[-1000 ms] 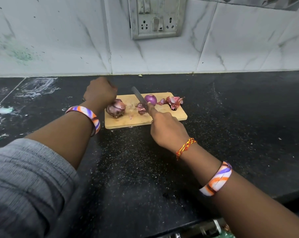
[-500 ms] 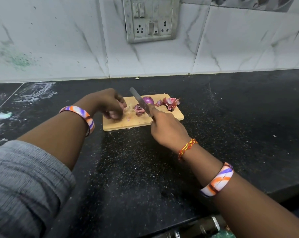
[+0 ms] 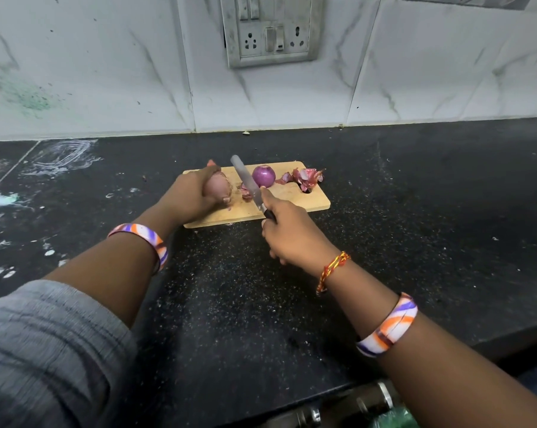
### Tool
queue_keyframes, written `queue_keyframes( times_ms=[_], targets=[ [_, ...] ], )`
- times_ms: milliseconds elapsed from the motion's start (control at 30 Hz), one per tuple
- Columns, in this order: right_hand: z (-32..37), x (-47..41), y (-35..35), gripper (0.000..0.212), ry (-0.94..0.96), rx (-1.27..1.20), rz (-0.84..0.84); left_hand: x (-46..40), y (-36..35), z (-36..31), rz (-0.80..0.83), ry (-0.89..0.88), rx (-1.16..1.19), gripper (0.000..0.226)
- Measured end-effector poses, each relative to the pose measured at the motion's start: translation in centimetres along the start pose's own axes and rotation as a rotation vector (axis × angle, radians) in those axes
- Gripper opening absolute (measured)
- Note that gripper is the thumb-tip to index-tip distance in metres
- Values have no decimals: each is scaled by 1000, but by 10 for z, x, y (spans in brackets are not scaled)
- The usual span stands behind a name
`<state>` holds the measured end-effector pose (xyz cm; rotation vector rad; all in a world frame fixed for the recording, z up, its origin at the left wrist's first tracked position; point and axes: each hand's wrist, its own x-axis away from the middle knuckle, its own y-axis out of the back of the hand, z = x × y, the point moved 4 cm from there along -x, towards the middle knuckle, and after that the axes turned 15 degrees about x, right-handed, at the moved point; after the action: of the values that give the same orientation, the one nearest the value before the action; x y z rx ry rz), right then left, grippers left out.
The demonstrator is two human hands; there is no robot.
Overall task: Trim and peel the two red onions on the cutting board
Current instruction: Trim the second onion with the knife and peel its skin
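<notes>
The left hand [image 3: 189, 197] lies on the left part of the wooden cutting board [image 3: 315, 200], its fingers curled round an unpeeled red onion [image 3: 217, 188] whose papery skin shows between the fingertips and the thumb. The onion sits on the board under that grip.

The right hand [image 3: 292, 236] is at the board's near edge, its fingers wrapped round the dark handle of a knife [image 3: 245, 180]; the index finger lies stretched along the top of the blade. The blade runs away from those fingers, slanting up and to the left across the board, with its tip just beyond the left hand's fingertips. Whether the edge touches the board cannot be told.

Just to the right of the blade, beyond the right index fingertip, stands the 2nd onion, a peeled red onion [image 3: 263, 176], glossy and purple, on the far part of the board. Between the 2 hands, under the blade, lies a small scrap of skin [image 3: 246, 191]. Farther right of the peeled onion a heap of peels [image 3: 307, 177] rests at the board's far right corner, beside the handle slot.

The board lies on a black speckled countertop [image 3: 415, 211], well short of the white tiled wall [image 3: 106, 72] and its socket plate [image 3: 270, 29].
</notes>
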<state>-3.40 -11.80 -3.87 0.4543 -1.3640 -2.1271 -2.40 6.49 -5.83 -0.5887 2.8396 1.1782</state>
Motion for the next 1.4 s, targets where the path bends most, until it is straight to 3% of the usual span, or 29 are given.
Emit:
queue_keyframes(
  times_ms=[267, 633, 867, 1233, 1400],
  targets=[
    [11, 1, -8, 58, 65, 57, 14, 4, -5, 12, -7, -19, 26, 62],
    [13, -3, -5, 60, 87, 121, -39, -12, -4, 4, 119, -26, -68, 47],
    [18, -7, -1, 63, 96, 140, 10, -15, 0, 2, 184, -4, -142, 45],
    [32, -3, -6, 75, 76, 343, -37, -12, -1, 1, 133, -42, -195, 46],
    [29, -3, -5, 73, 66, 294, -64, -14, -1, 2, 76, -7, -439, 54]
  ],
)
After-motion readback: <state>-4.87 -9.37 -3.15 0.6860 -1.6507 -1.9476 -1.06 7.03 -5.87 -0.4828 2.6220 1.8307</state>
